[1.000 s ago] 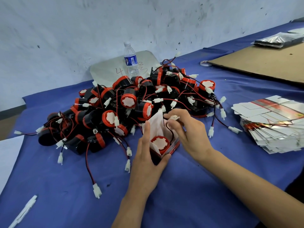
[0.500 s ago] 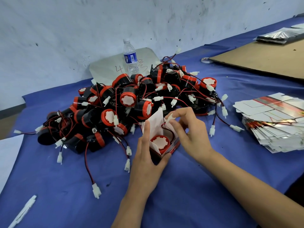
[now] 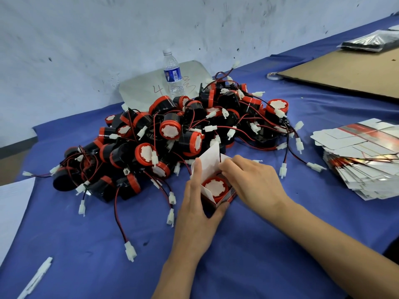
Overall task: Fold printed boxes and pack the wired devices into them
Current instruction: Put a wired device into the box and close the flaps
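Head-worn camera looks forward and down, close over the table [image 3: 64, 244].

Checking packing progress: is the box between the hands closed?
Open: the flap of the box stands up, and the red top of a device shows inside.

- It looked to be a small packing workshop; a heap of identical wired devices [image 3: 170, 130] lay loose on a blue-covered table [image 3: 259, 266]
- A stack of flat printed boxes [image 3: 364, 167] sat near; a cardboard sheet [image 3: 345, 76] lay beyond
- The bare wall [image 3: 97, 39] was scuffed and stained
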A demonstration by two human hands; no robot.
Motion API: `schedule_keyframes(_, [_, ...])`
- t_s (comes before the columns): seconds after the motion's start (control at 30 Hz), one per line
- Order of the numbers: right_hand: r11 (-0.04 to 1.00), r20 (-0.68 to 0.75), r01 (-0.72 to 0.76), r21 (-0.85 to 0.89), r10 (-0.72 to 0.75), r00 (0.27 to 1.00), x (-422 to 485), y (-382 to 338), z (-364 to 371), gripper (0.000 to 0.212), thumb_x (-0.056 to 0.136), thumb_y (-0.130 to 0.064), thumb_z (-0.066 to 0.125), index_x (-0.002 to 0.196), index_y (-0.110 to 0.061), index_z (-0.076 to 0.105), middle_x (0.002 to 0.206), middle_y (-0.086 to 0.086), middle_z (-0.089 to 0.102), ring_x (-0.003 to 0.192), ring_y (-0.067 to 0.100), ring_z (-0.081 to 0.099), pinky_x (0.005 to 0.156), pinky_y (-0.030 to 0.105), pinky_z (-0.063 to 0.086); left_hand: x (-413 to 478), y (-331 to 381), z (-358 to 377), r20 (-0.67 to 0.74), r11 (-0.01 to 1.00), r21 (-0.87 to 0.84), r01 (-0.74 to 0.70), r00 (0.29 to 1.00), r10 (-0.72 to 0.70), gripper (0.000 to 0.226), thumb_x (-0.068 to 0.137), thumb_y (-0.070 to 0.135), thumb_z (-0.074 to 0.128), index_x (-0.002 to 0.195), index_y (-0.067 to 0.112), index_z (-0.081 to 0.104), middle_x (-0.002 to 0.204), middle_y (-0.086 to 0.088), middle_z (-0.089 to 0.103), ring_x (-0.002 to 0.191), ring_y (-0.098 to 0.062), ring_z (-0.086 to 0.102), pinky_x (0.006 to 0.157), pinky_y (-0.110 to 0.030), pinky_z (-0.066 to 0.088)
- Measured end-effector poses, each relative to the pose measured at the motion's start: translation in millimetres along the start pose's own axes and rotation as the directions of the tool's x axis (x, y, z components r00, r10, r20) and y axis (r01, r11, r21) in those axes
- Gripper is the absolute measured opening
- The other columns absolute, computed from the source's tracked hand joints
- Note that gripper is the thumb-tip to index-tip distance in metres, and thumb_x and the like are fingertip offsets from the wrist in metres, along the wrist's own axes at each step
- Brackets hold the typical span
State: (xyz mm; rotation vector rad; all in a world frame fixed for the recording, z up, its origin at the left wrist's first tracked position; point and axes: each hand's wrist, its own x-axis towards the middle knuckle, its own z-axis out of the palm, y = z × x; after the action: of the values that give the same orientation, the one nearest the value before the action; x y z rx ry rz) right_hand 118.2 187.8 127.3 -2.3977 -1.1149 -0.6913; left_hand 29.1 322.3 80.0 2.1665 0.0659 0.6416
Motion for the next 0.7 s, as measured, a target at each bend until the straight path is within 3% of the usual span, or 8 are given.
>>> schedule_keyframes(0.07, [1.000, 0.032, 0.009, -0.026, -0.008, 0.999, 0.1, -0.2, 0.4, 0.022, 0.073, -0.004, 0.075, 0.090, -0.013, 0.066, 0.074, 0.001, 0.058, 0.056, 0.023, 0.054, 0.036, 0.033, 0.039, 0.3, 0.8, 0.2, 0.001, 1.000, 0.016, -0.005, 1.000, 0.005, 0.101, 0.082, 0.037, 0.074, 0.140, 0.066, -0.005, 0.130, 0.054, 0.024, 0.119, 0.026, 0.033, 0.084, 0.007, 0.030])
schedule_keyframes(0.2, [0.998, 0.143, 0.057, -0.008, -0.055, 0.988, -2.1, 4.0, 10.5, 0.027, 0.086, -0.012, 0.059, 0.111, -0.023, 0.060, 0.106, -0.004, 0.062, 0.082, 0.023, 0.056, 0.050, 0.029, 0.032, 0.8, 3.8, 0.5, -0.005, 1.000, 0.025, 0.010, 1.000, -0.009, 0.104, 0.081, 0.037, 0.076, 0.138, 0.068, -0.006, 0.130, 0.047, 0.032, 0.118, 0.024, 0.038, 0.082, 0.006, 0.032])
schedule_keyframes(0.27, [0.999, 0.184, 0.037, -0.010, -0.034, 0.982, -1.7, 8.3, 12.3, 0.028, 0.093, -0.019, 0.050, 0.119, -0.028, 0.055, 0.112, -0.008, 0.059, 0.088, 0.021, 0.055, 0.055, 0.030, 0.033, 0.8, 4.7, 0.8, -0.009, 0.999, 0.033, 0.022, 1.000, -0.022, 0.105, 0.080, 0.037, 0.076, 0.137, 0.069, -0.007, 0.130, 0.046, 0.033, 0.117, 0.023, 0.039, 0.081, 0.006, 0.032])
schedule_keyframes(0.43, [0.993, 0.199, -0.064, 0.102, 0.043, 0.979, -0.9, 7.7, 15.4, 0.032, 0.097, -0.021, 0.047, 0.127, -0.032, 0.049, 0.113, -0.012, 0.063, 0.087, 0.021, 0.062, 0.063, 0.037, 0.050, 0.0, 5.7, 1.6, -0.015, 0.996, 0.079, 0.044, 0.999, -0.043, 0.111, 0.082, 0.038, 0.074, 0.138, 0.063, -0.018, 0.129, 0.043, 0.034, 0.108, 0.033, 0.035, 0.077, 0.008, 0.031])
schedule_keyframes(0.53, [0.974, 0.185, -0.178, 0.141, 0.151, 0.971, -1.5, 5.1, 17.5, 0.022, 0.100, -0.028, 0.042, 0.121, -0.025, 0.043, 0.090, -0.005, 0.068, 0.074, 0.025, 0.061, 0.062, 0.042, 0.050, 0.3, 7.9, 1.5, 0.000, 0.990, 0.135, 0.036, 0.999, -0.036, 0.110, 0.086, 0.037, 0.069, 0.138, 0.059, -0.025, 0.143, 0.029, 0.030, 0.112, 0.033, 0.030, 0.081, 0.008, 0.029])
schedule_keyframes(0.6, [0.973, 0.192, -0.202, 0.111, 0.179, 0.965, -1.2, 2.7, 17.4, 0.019, 0.099, -0.025, 0.043, 0.116, -0.024, 0.051, 0.082, 0.000, 0.067, 0.072, 0.027, 0.060, 0.063, 0.040, 0.049, 1.3, 12.3, 2.4, 0.026, 0.990, 0.139, 0.026, 0.999, -0.029, 0.105, 0.090, 0.038, 0.062, 0.136, 0.059, -0.029, 0.159, 0.015, 0.015, 0.132, 0.017, 0.026, 0.096, 0.004, 0.024])
schedule_keyframes(0.63, [0.978, 0.207, -0.195, 0.077, 0.175, 0.963, -0.7, 0.9, 16.4, 0.022, 0.097, -0.023, 0.045, 0.116, -0.026, 0.055, 0.085, 0.000, 0.067, 0.074, 0.028, 0.060, 0.063, 0.037, 0.048, 1.4, 14.1, 3.6, 0.039, 0.989, 0.145, 0.010, 0.999, -0.016, 0.100, 0.092, 0.040, 0.057, 0.135, 0.057, -0.032, 0.162, 0.010, 0.000, 0.142, 0.007, 0.015, 0.105, 0.000, 0.018])
schedule_keyframes(0.7, [0.985, 0.240, -0.167, 0.029, 0.156, 0.958, -0.6, -2.5, 14.6, 0.032, 0.093, -0.022, 0.044, 0.120, -0.031, 0.059, 0.098, -0.004, 0.067, 0.082, 0.026, 0.061, 0.062, 0.032, 0.044, 0.6, 14.8, 6.3, 0.032, 0.983, 0.181, -0.014, 0.999, 0.008, 0.092, 0.092, 0.044, 0.045, 0.135, 0.050, -0.037, 0.158, 0.006, -0.026, 0.145, 0.001, -0.014, 0.112, -0.006, 0.001])
